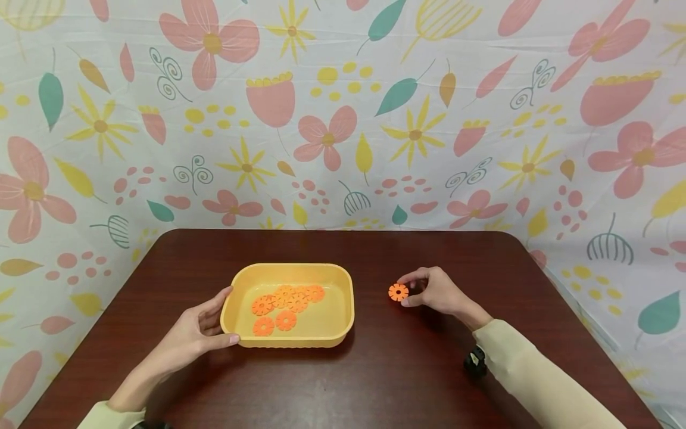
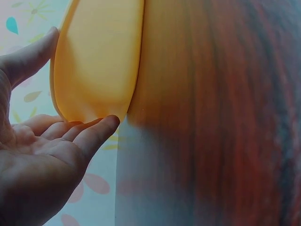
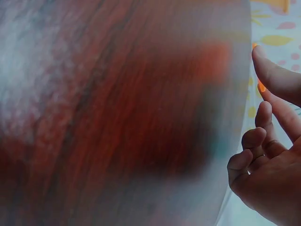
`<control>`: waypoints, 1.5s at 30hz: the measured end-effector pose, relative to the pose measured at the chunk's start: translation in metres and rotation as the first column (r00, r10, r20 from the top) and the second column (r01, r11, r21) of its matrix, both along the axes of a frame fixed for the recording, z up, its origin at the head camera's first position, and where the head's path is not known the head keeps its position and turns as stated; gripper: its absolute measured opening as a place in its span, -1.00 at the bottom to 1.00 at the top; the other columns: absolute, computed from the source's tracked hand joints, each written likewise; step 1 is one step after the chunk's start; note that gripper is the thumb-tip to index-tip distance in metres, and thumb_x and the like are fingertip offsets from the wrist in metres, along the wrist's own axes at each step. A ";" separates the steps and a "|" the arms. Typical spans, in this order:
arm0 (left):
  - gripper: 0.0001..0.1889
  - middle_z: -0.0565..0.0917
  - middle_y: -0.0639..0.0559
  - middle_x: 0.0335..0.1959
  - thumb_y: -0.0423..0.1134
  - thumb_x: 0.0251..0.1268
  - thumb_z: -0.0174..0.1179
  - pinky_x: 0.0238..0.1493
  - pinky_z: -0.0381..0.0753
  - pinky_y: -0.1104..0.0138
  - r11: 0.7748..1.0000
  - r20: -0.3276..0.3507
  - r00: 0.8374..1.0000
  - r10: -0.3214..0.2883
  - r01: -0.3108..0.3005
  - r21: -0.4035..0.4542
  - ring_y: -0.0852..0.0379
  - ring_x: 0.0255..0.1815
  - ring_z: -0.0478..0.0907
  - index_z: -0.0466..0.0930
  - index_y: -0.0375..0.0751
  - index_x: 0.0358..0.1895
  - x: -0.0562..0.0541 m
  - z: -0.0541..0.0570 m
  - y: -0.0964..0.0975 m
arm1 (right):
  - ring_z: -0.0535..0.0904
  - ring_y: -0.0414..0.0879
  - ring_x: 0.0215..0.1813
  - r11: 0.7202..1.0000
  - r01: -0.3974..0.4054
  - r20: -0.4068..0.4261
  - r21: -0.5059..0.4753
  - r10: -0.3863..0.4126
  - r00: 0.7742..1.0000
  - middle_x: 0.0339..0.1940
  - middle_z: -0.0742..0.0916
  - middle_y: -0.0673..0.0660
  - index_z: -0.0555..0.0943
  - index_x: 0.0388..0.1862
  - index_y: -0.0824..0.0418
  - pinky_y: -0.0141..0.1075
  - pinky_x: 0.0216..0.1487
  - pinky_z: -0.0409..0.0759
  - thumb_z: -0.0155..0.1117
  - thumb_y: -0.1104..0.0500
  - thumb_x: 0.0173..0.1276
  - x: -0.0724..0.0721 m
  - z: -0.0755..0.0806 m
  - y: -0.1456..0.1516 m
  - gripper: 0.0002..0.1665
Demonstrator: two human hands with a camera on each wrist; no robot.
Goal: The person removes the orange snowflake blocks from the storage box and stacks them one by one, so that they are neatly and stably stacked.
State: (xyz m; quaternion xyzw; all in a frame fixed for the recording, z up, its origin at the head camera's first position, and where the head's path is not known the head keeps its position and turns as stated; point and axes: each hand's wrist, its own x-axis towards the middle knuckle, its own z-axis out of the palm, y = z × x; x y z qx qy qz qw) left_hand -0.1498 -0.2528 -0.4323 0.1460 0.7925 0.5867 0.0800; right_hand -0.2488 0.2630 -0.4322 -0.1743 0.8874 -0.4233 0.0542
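Note:
A yellow plastic tray [image 1: 300, 342] lies left of the middle of the table. In it are several flat orange notched discs [image 1: 286, 320], flower-like with a central hole. My left hand [image 1: 190, 333] holds the tray at its left end, thumb at the near corner and fingers along the left side; the left wrist view shows this hand [image 2: 51, 146] around the tray's end [image 2: 101, 61]. To the right of the tray, my right hand [image 1: 436, 292] pinches one orange notched disc [image 1: 398, 292] between thumb and fingers. In the right wrist view, only slivers of that disc [image 3: 261, 86] show.
The dark brown wooden table [image 1: 332, 387] has rounded far corners. Behind it and at both sides hangs a white cloth [image 1: 343, 119] printed with flowers and leaves. A black band [image 1: 475, 361] is at the right wrist, below a cream sleeve [image 1: 536, 369].

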 end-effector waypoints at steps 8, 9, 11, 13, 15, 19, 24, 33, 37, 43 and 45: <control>0.04 0.11 -0.35 0.65 -0.37 0.25 0.52 0.13 0.61 0.35 1.000 -0.008 1.000 0.002 -0.002 0.005 -0.33 0.51 0.29 0.01 -0.39 0.68 0.000 0.002 0.001 | 0.42 0.03 -0.26 0.999 0.022 0.018 0.027 -0.022 1.000 -0.30 0.63 0.16 0.81 0.02 0.30 -0.28 -0.33 0.38 0.71 0.28 0.12 -0.004 -0.008 0.002 -0.55; 0.04 0.11 -0.35 0.65 -0.36 0.25 0.52 0.13 0.62 0.35 1.000 -0.011 1.000 0.002 -0.002 0.002 -0.34 0.50 0.30 0.01 -0.39 0.68 0.000 0.002 0.001 | 0.42 0.03 -0.25 1.000 0.016 0.017 0.027 -0.017 1.000 -0.30 0.62 0.16 0.81 0.03 0.31 -0.27 -0.32 0.38 0.71 0.28 0.13 -0.005 -0.008 0.002 -0.55; 0.04 0.12 -0.35 0.65 -0.36 0.25 0.52 0.13 0.61 0.35 1.000 -0.013 1.000 0.004 -0.004 -0.005 -0.34 0.51 0.30 0.01 -0.38 0.68 -0.001 0.002 0.000 | 0.42 0.04 -0.24 0.999 0.017 0.015 0.029 -0.018 1.000 -0.30 0.62 0.16 0.81 0.03 0.30 -0.27 -0.32 0.37 0.71 0.28 0.13 -0.006 -0.009 0.002 -0.55; 0.05 0.12 -0.33 0.66 -0.35 0.25 0.52 0.14 0.61 0.35 1.000 -0.010 1.000 0.008 -0.008 -0.008 -0.32 0.51 0.30 0.02 -0.36 0.69 -0.002 0.001 0.000 | 0.42 0.04 -0.24 0.999 0.017 0.012 0.032 -0.017 1.000 -0.30 0.62 0.15 0.81 0.03 0.31 -0.26 -0.31 0.37 0.70 0.28 0.15 -0.007 -0.009 0.001 -0.56; 0.04 0.12 -0.33 0.66 -0.36 0.25 0.52 0.15 0.61 0.34 1.000 -0.011 1.000 0.006 -0.006 -0.008 -0.32 0.51 0.29 0.02 -0.36 0.69 -0.003 0.001 0.000 | 0.42 0.04 -0.23 0.999 0.019 0.009 0.039 -0.019 1.000 -0.29 0.62 0.15 0.81 0.03 0.31 -0.25 -0.30 0.38 0.70 0.28 0.15 -0.007 -0.010 0.001 -0.56; 0.04 0.11 -0.34 0.66 -0.36 0.26 0.52 0.16 0.61 0.33 1.000 -0.016 1.000 0.002 -0.002 -0.005 -0.34 0.51 0.29 0.01 -0.39 0.68 -0.003 0.001 0.001 | 0.42 0.04 -0.23 0.998 0.020 0.007 0.054 -0.020 1.000 -0.29 0.62 0.14 0.81 0.04 0.31 -0.24 -0.28 0.38 0.69 0.28 0.16 -0.008 -0.011 0.001 -0.56; 0.05 0.11 -0.33 0.66 -0.35 0.25 0.53 0.16 0.60 0.35 1.000 -0.005 1.000 0.009 -0.009 -0.006 -0.32 0.52 0.29 0.01 -0.37 0.69 -0.003 0.001 0.001 | 0.41 0.04 -0.23 0.997 0.031 0.008 0.067 -0.032 0.999 -0.28 0.61 0.14 0.81 0.03 0.31 -0.20 -0.25 0.39 0.70 0.27 0.14 -0.008 -0.011 0.000 -0.56; 0.06 0.10 -0.33 0.66 -0.34 0.24 0.53 0.16 0.60 0.35 1.000 0.002 1.000 0.011 -0.011 -0.007 -0.32 0.52 0.28 0.01 -0.38 0.69 -0.003 0.002 0.001 | 0.40 0.04 -0.20 0.994 0.043 0.008 0.101 -0.044 0.999 -0.26 0.61 0.13 0.82 0.02 0.28 -0.15 -0.20 0.39 0.73 0.24 0.11 -0.008 -0.012 -0.002 -0.54; 0.06 0.10 -0.34 0.67 -0.33 0.24 0.53 0.16 0.60 0.35 1.000 0.003 1.000 0.010 -0.010 -0.008 -0.33 0.53 0.26 0.01 -0.38 0.69 -0.003 0.001 0.001 | 0.39 0.04 -0.20 0.994 0.039 0.013 0.100 -0.040 0.999 -0.26 0.61 0.14 0.82 0.02 0.28 -0.15 -0.22 0.37 0.74 0.24 0.10 -0.009 -0.013 -0.002 -0.53; 0.06 0.10 -0.33 0.67 -0.34 0.23 0.54 0.16 0.61 0.34 1.000 0.010 1.000 0.015 -0.015 0.000 -0.32 0.53 0.27 0.01 -0.38 0.68 -0.003 0.001 0.002 | 0.39 0.04 -0.20 0.995 0.033 0.013 0.099 -0.034 0.999 -0.28 0.60 0.14 0.82 0.01 0.27 -0.16 -0.23 0.36 0.74 0.24 0.09 -0.010 -0.013 -0.002 -0.53; 0.06 0.10 -0.33 0.67 -0.35 0.23 0.53 0.16 0.61 0.34 1.000 0.012 1.000 0.016 -0.016 0.001 -0.33 0.53 0.27 0.01 -0.39 0.68 -0.003 0.001 0.002 | 0.38 0.04 -0.20 0.995 0.030 0.016 0.099 -0.032 0.999 -0.28 0.59 0.14 0.82 0.01 0.27 -0.16 -0.23 0.36 0.74 0.24 0.09 -0.011 -0.013 -0.002 -0.53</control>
